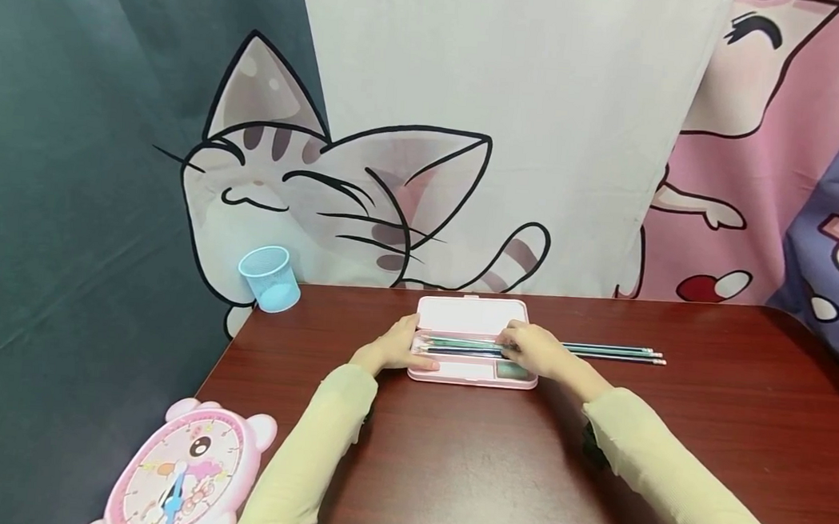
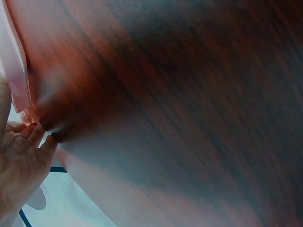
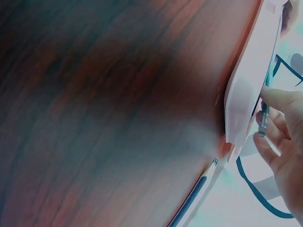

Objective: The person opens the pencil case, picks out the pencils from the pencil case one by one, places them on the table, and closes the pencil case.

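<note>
A pink pencil case (image 1: 466, 381) lies on the table with its white-lined lid (image 1: 472, 315) raised toward the back. Several dark and green pencils (image 1: 453, 347) rest lengthwise in its tray. At the case's left end my left hand (image 1: 396, 345) holds it, thumb over the front edge and fingers along the side. My right hand (image 1: 529, 349) reaches over the right part of the tray and pinches a pencil (image 3: 264, 124) near its end. Right of the case, more pencils (image 1: 612, 352) lie on the tabletop, partly hidden behind that hand. A dull green compartment (image 1: 511, 370) shows at the tray's front right.
A light blue mesh cup (image 1: 270, 281) stands at the table's back left edge. Nearer, on the left, is a pink animal-shaped clock (image 1: 190, 472). A curtain with cartoon cats (image 1: 395, 196) hangs right behind the brown table (image 1: 493, 475).
</note>
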`<state>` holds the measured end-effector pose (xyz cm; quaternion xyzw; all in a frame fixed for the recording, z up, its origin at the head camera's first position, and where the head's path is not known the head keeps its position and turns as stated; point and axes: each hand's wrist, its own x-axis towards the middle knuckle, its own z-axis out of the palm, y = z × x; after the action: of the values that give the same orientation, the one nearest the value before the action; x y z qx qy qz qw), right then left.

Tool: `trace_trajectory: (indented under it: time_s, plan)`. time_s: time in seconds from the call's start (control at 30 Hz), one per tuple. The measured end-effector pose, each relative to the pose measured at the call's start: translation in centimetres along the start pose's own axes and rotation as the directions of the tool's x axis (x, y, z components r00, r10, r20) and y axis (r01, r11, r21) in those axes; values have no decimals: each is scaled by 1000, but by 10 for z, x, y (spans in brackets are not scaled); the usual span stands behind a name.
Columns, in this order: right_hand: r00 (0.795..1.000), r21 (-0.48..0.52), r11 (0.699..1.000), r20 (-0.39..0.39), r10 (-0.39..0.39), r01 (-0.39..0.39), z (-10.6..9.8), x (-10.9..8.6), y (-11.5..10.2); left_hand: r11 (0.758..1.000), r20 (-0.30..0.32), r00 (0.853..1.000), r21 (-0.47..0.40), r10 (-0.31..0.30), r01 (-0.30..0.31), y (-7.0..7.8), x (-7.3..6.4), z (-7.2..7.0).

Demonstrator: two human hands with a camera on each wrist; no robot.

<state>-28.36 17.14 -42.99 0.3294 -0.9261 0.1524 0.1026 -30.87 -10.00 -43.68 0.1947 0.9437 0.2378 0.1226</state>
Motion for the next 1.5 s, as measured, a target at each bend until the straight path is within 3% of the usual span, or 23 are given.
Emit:
trace_trajectory:
  time_s: [0.43, 0.7, 1.0, 1.23, 1.5]
  plan:
    - [992, -41, 996, -109, 70, -74, -17, -25, 21, 1000, -19, 1000, -2, 5, -5, 0, -1, 1]
    - [981, 8, 998, -183, 64, -64, -27, -55, 46, 1000, -30, 999, -7, 25, -25, 0, -1, 1]
    - [950, 52, 998, -307, 60, -47, -39, -99, 75, 999, -13, 999, -9, 33, -33, -4, 2, 3]
    - [942, 30, 997, -328, 76, -70, -42, -127, 98, 999, -20, 999, -18, 30, -30, -2, 1, 1]
    - [952, -98, 985, -284, 111, -144, -42, -140, 110, 999, -25, 999, -20, 31, -32, -1, -1, 1]
